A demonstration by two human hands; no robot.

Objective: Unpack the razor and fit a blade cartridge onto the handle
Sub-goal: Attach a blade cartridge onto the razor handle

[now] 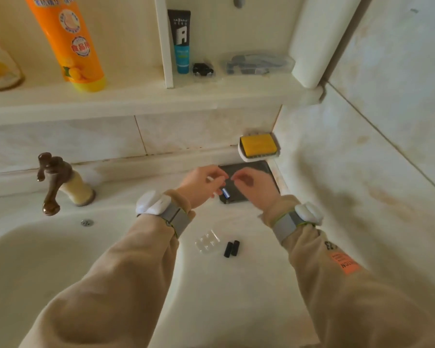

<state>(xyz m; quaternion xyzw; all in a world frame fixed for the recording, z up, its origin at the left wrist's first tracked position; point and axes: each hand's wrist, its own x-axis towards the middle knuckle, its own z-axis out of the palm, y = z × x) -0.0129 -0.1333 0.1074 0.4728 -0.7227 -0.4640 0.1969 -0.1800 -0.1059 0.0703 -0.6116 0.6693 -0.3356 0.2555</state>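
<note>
My left hand (pixel 201 184) and my right hand (pixel 255 185) are raised close together over a dark flat tray (pixel 246 169) in the counter's back right corner. A small blue and white razor piece (pixel 226 192) pokes out below the fingers of my left hand, which are closed on it. The fingertips of my right hand are pinched together right beside the left fingertips; I cannot tell whether they hold anything. Two black blade cartridges (pixel 231 248) lie on the counter next to a clear plastic insert (pixel 208 241). Nearer to me, both sleeves cover part of the counter.
The sink basin (pixel 23 259) and a brown tap (pixel 52 182) are at the left. A yellow soap in a white dish (pixel 259 146) hangs on the wall. The shelf above holds an orange bottle (pixel 69 41), a black tube (pixel 180 38), a black part (pixel 202 69) and a clear pack (pixel 258 63).
</note>
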